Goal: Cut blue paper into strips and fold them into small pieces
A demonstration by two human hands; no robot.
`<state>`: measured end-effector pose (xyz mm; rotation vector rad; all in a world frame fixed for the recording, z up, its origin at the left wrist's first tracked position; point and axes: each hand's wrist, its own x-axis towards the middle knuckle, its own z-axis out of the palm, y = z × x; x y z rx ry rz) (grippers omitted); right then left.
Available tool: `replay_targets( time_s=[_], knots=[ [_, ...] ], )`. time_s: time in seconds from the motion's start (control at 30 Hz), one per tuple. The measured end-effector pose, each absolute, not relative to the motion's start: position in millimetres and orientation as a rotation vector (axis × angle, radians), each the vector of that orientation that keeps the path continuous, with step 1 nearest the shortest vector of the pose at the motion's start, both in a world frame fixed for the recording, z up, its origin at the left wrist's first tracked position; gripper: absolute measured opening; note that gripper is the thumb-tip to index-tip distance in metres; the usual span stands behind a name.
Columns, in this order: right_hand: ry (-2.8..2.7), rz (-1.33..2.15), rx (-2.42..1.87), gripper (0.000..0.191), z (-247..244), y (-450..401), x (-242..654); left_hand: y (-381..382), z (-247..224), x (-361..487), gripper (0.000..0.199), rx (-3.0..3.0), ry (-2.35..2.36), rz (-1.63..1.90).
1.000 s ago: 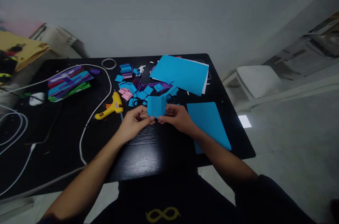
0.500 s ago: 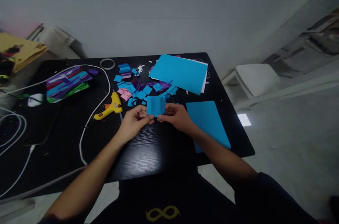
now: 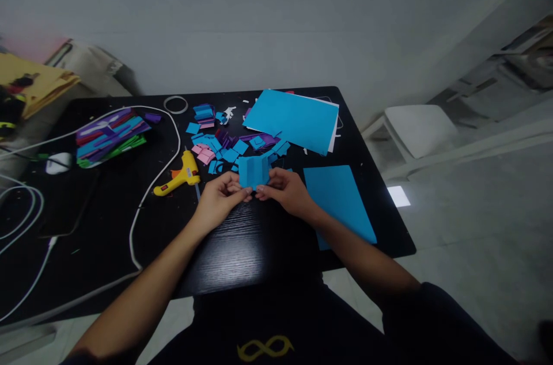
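Note:
Between my two hands a small folded piece of blue paper (image 3: 253, 171) stands up, creased into panels. My left hand (image 3: 222, 194) pinches its lower left edge with thumb and fingers. At the lower right edge, my right hand (image 3: 286, 189) is closed on the same paper. Just beyond it lie loose blue paper pieces (image 3: 230, 155), several of them folded or cut. A yellow glue gun (image 3: 181, 174) rests to the left of my left hand. To the right, a blue sheet (image 3: 337, 198) lies partly under my right forearm.
Blue and white sheets (image 3: 294, 120) lie at the back right of the black table (image 3: 233, 261). Pink pieces (image 3: 203, 152), a tape ring (image 3: 175, 104) and a bundle of coloured strips (image 3: 110, 135) are further left. A white cable (image 3: 140, 209) curves across. A white stool (image 3: 419, 123) stands beyond the right edge.
My hands keep their hold on the folded blue paper, which has turned very slightly. My right thumb has shifted a little along its lower edge.

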<state>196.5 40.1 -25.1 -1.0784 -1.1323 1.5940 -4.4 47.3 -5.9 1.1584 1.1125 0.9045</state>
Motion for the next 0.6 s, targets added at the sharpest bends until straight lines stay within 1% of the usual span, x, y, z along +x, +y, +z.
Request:
replay_targets(
  time_s=[0.43, 0.6],
  knots=[
    [-1.111, 1.577, -1.065, 0.044, -25.0, 38.6, 195.8, 46.7, -2.1, -4.9, 0.035, 1.163, 1.073, 0.895],
    [-1.118, 1.557, -1.083, 0.046, -26.0, 37.8, 195.1, 46.6, -4.8, -2.0, 0.037, 1.150, 1.078, 0.918]
  ],
)
